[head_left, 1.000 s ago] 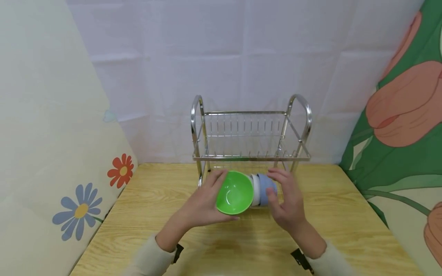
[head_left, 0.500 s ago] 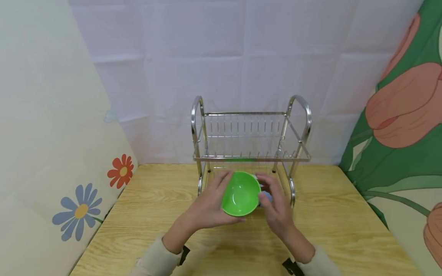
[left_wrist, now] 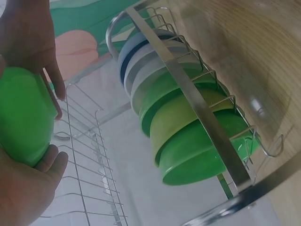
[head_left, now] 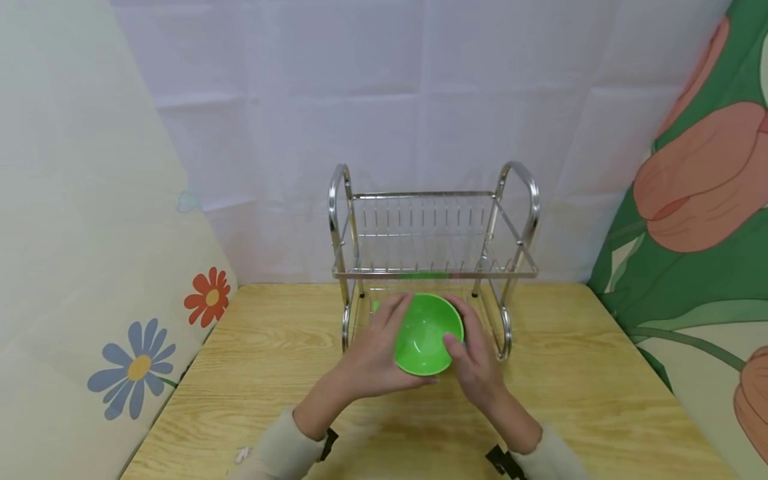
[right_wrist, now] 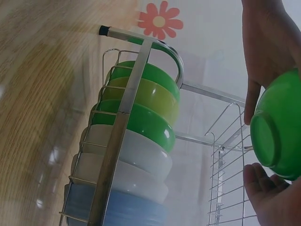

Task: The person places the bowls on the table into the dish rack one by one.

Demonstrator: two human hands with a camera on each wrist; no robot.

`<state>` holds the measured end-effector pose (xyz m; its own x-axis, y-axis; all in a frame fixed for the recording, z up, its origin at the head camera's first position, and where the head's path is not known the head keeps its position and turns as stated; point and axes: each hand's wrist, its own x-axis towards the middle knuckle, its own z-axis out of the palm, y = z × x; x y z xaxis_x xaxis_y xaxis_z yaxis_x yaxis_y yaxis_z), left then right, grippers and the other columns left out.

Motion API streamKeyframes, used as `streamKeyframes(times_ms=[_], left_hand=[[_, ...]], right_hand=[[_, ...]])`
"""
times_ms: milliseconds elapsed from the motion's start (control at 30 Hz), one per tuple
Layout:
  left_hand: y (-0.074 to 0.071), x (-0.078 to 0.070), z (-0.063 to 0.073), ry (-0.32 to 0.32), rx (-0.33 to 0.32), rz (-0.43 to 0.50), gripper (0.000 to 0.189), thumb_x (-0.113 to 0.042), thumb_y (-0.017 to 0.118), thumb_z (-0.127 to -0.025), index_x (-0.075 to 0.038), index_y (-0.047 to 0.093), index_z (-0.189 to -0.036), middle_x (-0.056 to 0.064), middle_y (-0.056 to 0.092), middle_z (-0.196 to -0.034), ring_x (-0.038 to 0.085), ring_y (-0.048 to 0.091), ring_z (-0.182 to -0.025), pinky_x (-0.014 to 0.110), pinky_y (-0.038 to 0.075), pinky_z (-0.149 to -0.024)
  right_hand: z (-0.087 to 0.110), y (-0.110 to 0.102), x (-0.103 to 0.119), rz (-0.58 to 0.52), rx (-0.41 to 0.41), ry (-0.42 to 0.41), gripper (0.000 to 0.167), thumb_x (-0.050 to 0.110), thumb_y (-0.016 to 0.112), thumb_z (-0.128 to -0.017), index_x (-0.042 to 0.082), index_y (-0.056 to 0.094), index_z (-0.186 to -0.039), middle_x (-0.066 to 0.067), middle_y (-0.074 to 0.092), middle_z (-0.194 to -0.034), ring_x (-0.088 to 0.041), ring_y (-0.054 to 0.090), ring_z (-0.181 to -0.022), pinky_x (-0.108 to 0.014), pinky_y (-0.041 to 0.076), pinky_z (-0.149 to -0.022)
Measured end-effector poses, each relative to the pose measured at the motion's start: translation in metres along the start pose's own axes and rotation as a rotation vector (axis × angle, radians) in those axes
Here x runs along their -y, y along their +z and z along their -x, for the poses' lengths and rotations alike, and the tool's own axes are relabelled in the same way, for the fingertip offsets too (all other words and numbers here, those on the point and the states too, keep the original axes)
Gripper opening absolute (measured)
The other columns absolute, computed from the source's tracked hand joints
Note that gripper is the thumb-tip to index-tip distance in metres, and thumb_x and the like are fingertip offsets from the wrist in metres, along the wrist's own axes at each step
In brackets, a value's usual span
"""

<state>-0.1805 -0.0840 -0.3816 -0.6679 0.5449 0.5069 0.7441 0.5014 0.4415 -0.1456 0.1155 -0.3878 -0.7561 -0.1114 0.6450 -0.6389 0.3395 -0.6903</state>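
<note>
Between both hands is a green bowl [head_left: 425, 337], its opening tipped toward the head camera. My left hand [head_left: 373, 357] grips its left side, thumb below and fingers over the top. The right hand [head_left: 480, 367] holds the right rim, thumb at the inside and fingers behind. In the right wrist view the held bowl's foot ring [right_wrist: 266, 139] faces the camera. Just beyond stands a two-tier metal dish rack [head_left: 435, 274]. Its lower tier holds a row of bowls on edge: green [left_wrist: 188, 165], yellow-green [right_wrist: 153, 99], white [right_wrist: 141, 153] and blue [right_wrist: 117, 207]. The hands mostly hide that row in the head view.
The rack's upper tier [head_left: 426, 233] has upright wire dividers. Under everything lies a wood-grain table [head_left: 576, 400]. A white cloth [head_left: 384, 100] hangs behind, with a flower-patterned panel [head_left: 138, 267] at left and another [head_left: 690, 233] at right. A small white scrap [head_left: 242, 455] lies near the left sleeve.
The green bowl has moved right in my left hand, now covering the white and blue bowls in the head view. My right hand has come in leftward from beside it and now grips its rim.
</note>
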Motion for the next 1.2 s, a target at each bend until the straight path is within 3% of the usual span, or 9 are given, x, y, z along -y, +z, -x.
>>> streamKeyframes(times_ms=[167, 500, 700, 833, 1000, 1200], left_hand=[[0.004, -0.003, -0.002, 0.010, -0.010, -0.030, 0.130, -0.058, 0.089, -0.060, -0.016, 0.018, -0.161, 0.007, 0.033, -0.156, 0.024, 0.059, -0.119, 0.035, 0.058, -0.087], [0.014, -0.006, -0.004, 0.044, -0.052, -0.162, 0.131, -0.062, 0.088, -0.059, -0.011, 0.022, -0.159, 0.010, 0.038, -0.154, 0.025, 0.059, -0.120, 0.033, 0.060, -0.083], [0.017, -0.009, -0.005, 0.029, -0.016, -0.170, 0.132, -0.064, 0.086, -0.060, -0.011, 0.018, -0.160, 0.010, 0.036, -0.156, 0.024, 0.059, -0.121, 0.033, 0.059, -0.085], [0.014, -0.008, -0.005, 0.043, 0.030, -0.153, 0.133, -0.070, 0.080, -0.065, -0.012, 0.010, -0.162, 0.011, 0.032, -0.159, 0.026, 0.055, -0.128, 0.037, 0.057, -0.093], [0.003, -0.007, -0.002, 0.106, 0.031, -0.188, 0.126, -0.074, 0.073, -0.072, -0.014, 0.008, -0.162, 0.010, 0.032, -0.161, 0.027, 0.046, -0.140, 0.044, 0.049, -0.106], [-0.016, -0.007, -0.002, 0.270, -0.108, -0.284, 0.108, -0.066, 0.075, -0.073, -0.009, 0.033, -0.155, 0.008, 0.049, -0.149, 0.023, 0.053, -0.132, 0.038, 0.051, -0.105]], right_hand=[[0.002, 0.002, 0.000, 0.019, -0.046, 0.019, 0.058, 0.002, 0.050, -0.093, 0.005, 0.038, -0.150, -0.017, 0.059, -0.134, -0.010, 0.060, -0.112, -0.023, 0.054, -0.091], [0.003, 0.006, 0.003, -0.023, -0.114, 0.063, 0.055, -0.001, 0.055, -0.093, 0.005, 0.043, -0.147, -0.017, 0.061, -0.132, -0.013, 0.061, -0.112, -0.023, 0.054, -0.091], [0.001, 0.003, 0.005, -0.060, -0.105, 0.087, 0.048, -0.001, 0.049, -0.098, 0.006, 0.046, -0.145, -0.018, 0.059, -0.132, -0.010, 0.059, -0.114, -0.023, 0.054, -0.092], [-0.003, -0.003, 0.006, -0.001, -0.067, 0.060, 0.045, 0.000, 0.046, -0.099, 0.008, 0.048, -0.143, -0.014, 0.061, -0.128, -0.011, 0.061, -0.108, -0.027, 0.059, -0.081], [-0.008, -0.012, 0.005, 0.115, -0.019, -0.035, 0.046, -0.002, 0.047, -0.097, 0.008, 0.050, -0.142, -0.012, 0.063, -0.125, -0.019, 0.063, -0.103, -0.032, 0.061, -0.074], [-0.012, -0.024, 0.004, 0.257, 0.006, -0.102, 0.044, -0.001, 0.052, -0.095, 0.007, 0.053, -0.139, -0.009, 0.065, -0.122, -0.023, 0.064, -0.103, -0.037, 0.060, -0.079]])
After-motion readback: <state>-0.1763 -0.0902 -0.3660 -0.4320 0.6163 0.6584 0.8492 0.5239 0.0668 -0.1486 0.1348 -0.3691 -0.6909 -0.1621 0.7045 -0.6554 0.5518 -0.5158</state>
